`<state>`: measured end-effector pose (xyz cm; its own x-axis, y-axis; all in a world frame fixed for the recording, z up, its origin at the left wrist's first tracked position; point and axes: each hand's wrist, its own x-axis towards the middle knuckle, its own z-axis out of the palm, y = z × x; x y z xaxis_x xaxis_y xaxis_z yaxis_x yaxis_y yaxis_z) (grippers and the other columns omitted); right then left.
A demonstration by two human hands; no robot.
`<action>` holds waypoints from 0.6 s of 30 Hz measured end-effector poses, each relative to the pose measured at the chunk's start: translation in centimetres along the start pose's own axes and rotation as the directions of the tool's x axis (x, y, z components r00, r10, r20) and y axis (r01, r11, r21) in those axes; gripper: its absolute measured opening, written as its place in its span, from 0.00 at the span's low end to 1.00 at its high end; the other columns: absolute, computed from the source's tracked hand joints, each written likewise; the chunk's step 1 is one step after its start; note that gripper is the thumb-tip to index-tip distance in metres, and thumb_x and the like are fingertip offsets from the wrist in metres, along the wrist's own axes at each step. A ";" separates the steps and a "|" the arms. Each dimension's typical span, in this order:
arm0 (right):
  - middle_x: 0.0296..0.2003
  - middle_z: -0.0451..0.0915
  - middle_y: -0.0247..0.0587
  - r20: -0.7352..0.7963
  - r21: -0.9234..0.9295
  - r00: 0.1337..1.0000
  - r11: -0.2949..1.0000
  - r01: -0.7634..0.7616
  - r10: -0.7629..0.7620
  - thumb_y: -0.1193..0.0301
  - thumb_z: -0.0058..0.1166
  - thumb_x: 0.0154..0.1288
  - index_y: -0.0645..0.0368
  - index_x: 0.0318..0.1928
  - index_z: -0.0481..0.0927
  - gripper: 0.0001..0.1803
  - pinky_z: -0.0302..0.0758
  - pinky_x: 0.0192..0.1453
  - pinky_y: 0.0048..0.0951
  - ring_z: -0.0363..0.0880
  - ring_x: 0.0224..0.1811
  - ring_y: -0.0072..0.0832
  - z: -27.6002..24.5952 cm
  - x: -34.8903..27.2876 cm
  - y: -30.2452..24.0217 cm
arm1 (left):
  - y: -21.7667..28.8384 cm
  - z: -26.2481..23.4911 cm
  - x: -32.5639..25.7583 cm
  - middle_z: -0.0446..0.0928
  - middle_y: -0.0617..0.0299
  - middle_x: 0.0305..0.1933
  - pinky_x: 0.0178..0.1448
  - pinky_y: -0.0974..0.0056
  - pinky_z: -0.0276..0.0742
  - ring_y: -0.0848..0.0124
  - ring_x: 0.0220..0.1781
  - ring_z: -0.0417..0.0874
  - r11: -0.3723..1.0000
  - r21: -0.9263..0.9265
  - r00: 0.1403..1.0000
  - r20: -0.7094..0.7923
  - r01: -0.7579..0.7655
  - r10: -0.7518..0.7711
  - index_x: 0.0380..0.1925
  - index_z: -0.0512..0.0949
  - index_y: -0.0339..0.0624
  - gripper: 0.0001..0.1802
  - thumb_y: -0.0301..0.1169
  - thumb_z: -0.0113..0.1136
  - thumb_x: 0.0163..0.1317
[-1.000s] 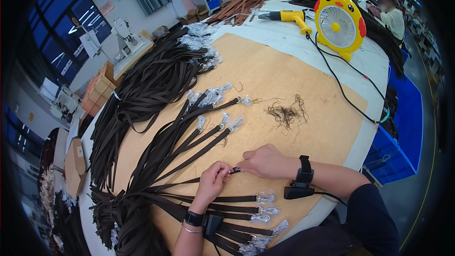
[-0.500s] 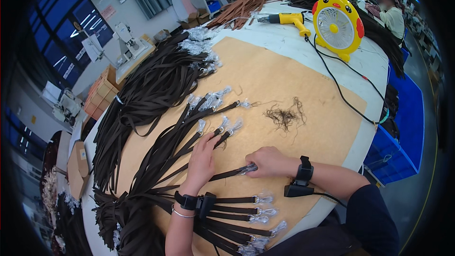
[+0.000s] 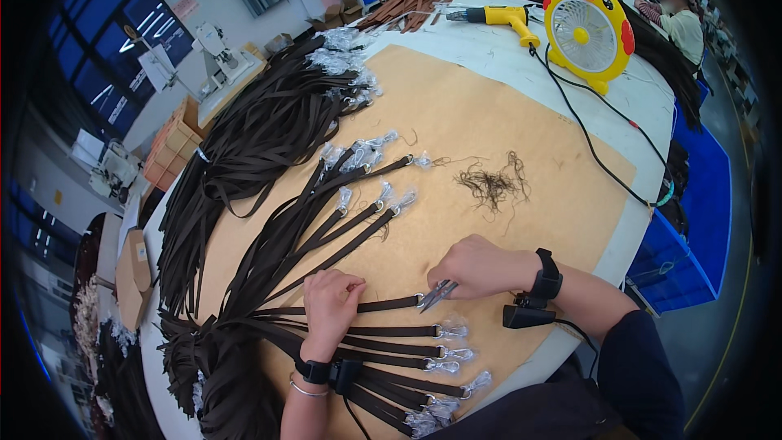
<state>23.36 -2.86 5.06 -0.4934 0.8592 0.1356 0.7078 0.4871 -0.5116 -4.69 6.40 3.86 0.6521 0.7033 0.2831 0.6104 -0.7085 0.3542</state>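
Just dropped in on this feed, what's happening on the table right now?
A person is working on dark brown straps fanned out over a tan board. The left hand presses one strap flat, while the right hand holds small snips at its clasp end. Below them lie more straps with metal clasps, some in clear wrap. A small heap of thread clippings sits further up the board, and a yellow fan stands at the far edge.

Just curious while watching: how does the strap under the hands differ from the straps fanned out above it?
The strap under the hands is pinned by the left hand, while the right hand holds small snips at its end; the fanned straps lie untouched. Its end looks bare; theirs have clear plastic over the clips. Both are dark brown and flat on the tan board.
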 end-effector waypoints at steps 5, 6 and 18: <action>0.25 0.82 0.43 -0.067 0.156 0.994 0.985 -0.080 0.092 0.64 0.59 0.59 0.51 0.35 0.83 0.07 0.74 0.34 0.45 0.82 0.31 0.45 1.8 0.6 1.0 | 0.1 1.4 0.3 0.82 0.61 0.34 0.50 0.60 0.69 0.60 0.40 0.79 0.983 -0.183 0.986 -0.161 0.000 -0.030 0.32 0.85 0.44 0.05 0.26 0.68 0.54; 0.26 0.83 0.45 -0.067 0.197 0.987 0.972 -0.131 0.147 0.63 0.59 0.60 0.52 0.35 0.84 0.08 0.75 0.36 0.45 0.83 0.33 0.46 2.1 0.7 1.0 | 0.3 1.7 0.5 0.82 0.61 0.34 0.50 0.60 0.69 0.60 0.40 0.79 0.983 -0.181 0.986 -0.162 0.002 -0.032 0.32 0.85 0.44 0.05 0.26 0.68 0.54; 0.27 0.83 0.44 -0.057 0.240 0.984 0.959 -0.151 0.170 0.57 0.63 0.61 0.50 0.38 0.85 0.12 0.75 0.35 0.42 0.82 0.30 0.45 3.7 0.7 1.8 | 5.3 1.4 -0.7 0.80 0.58 0.28 0.34 0.68 0.76 0.71 0.28 0.80 0.900 -0.397 0.981 0.138 0.180 -0.135 0.31 0.84 0.35 0.06 0.21 0.72 0.53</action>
<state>22.41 -1.93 1.07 -0.3367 0.9368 0.0948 0.6322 0.2995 -0.7146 -1.25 2.02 4.26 0.6195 0.7777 0.1069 0.4879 -0.4882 0.7236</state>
